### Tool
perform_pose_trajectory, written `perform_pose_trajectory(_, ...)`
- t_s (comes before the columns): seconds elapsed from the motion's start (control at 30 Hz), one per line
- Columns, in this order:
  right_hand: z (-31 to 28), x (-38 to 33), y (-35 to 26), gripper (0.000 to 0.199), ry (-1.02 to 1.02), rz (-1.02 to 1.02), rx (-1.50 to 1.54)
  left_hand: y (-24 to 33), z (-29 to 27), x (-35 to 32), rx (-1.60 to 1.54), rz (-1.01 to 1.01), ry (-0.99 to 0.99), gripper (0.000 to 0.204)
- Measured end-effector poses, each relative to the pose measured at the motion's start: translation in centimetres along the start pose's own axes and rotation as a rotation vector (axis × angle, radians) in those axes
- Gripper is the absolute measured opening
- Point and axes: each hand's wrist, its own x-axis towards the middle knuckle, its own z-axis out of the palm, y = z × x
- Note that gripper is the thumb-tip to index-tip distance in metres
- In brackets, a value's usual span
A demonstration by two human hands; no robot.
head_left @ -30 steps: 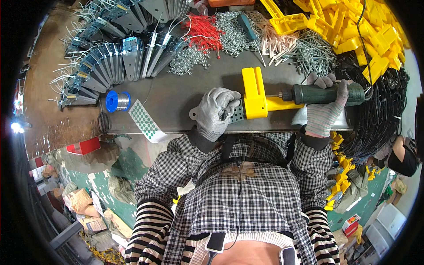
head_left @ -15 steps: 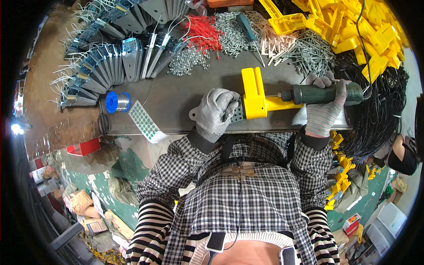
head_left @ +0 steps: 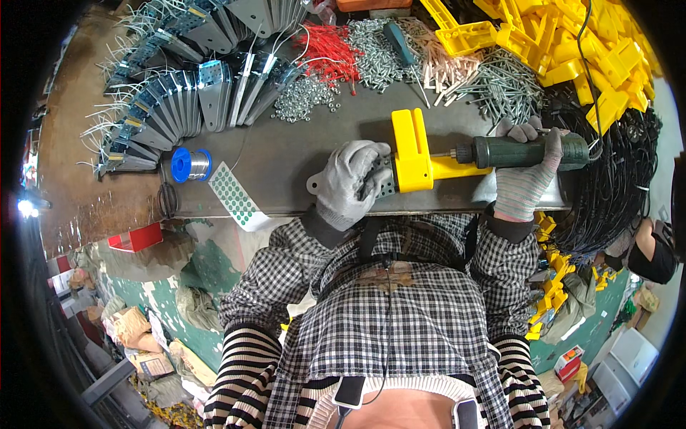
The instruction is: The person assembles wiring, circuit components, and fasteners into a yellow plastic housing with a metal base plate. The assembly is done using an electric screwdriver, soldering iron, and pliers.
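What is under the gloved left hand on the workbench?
The left hand presses on a grey metal plate attached to the yellow plastic bracket. One rounded plate end pokes out at the left; the rest is covered by the glove.

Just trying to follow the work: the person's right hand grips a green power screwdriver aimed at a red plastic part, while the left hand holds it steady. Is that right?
Not quite: the plastic part is yellow, not red, as the head view shows. The rest holds: the right hand grips the green power screwdriver aimed at it, and the left hand steadies it on the workbench.
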Motion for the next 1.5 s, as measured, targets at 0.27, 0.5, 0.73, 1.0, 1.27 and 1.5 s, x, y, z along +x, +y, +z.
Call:
perform_pose_trajectory(0.27, 0.2, -0.1, -0.1, 0.043, 0.051, -0.013, 0.021, -0.3, 0.0, 0.0, 0.063, 0.108, -0.130, 0.058)
perform_pose_trajectory(0.5, 0.2, 0.0, 0.1, 0.036, 0.030, 0.009, 0.043, -1.1, 0.4, 0.0, -0.044, -0.008, -0.131, 0.066)
perform_pose_trajectory(0.73, 0.1, 0.1, 0.0, 0.034, 0.015, 0.028, 0.074, -1.6, 0.7, 0.0, -0.091, 0.019, -0.113, 0.065)
perform_pose_trajectory(1.0, 0.2, 0.1, -0.1, 0.033, 0.022, 0.024, 0.057, -1.7, 0.6, 0.4, -0.017, 0.076, -0.142, 0.061)
perform_pose_trajectory(1.27, 1.5, -0.4, 0.6, 0.032, 0.055, -0.055, -0.025, -1.3, 0.3, 0.3, 0.091, 0.175, -0.115, 0.058)
perform_pose_trajectory(1.5, -0.4, 1.1, 0.2, 0.042, -0.087, -0.022, -0.011, -0.5, -1.2, 1.0, -0.007, 0.172, -0.121, 0.045)
